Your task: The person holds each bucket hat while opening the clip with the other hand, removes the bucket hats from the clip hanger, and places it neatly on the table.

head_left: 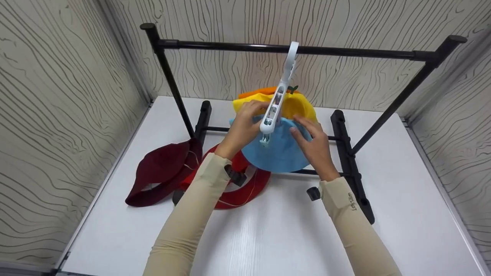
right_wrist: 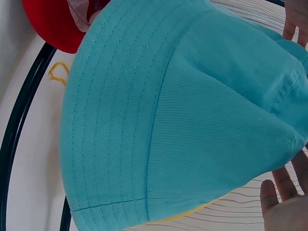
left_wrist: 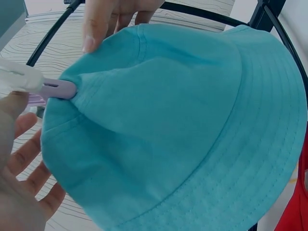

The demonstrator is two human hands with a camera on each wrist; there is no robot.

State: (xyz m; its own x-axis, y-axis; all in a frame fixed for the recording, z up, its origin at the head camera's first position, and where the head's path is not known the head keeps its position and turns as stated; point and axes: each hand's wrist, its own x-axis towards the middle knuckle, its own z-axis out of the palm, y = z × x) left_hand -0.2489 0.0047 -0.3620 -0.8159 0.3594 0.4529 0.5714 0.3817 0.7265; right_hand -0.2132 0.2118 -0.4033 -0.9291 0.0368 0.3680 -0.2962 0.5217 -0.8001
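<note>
Grip: left hand [head_left: 244, 124] — fingers spread, thumb at the white hanger [head_left: 290, 64]; right hand [head_left: 316, 146] — fingers apart, touching the edge of the blue hat [head_left: 278, 155].
Blue hat: below the hanger; left wrist view alone shows the clip [left_wrist: 60, 89] biting its crown.
Head view only: green sprout [head_left: 293, 89] on the yellow hat [head_left: 301, 107] behind the blue hat; dark red hat [head_left: 161, 163] to its left.
Right wrist view: yellow cord loop [right_wrist: 52, 72] beyond its brim.
Sleeve writing: right sleeve [head_left: 343, 203], apparently "Let's Slim".
</note>
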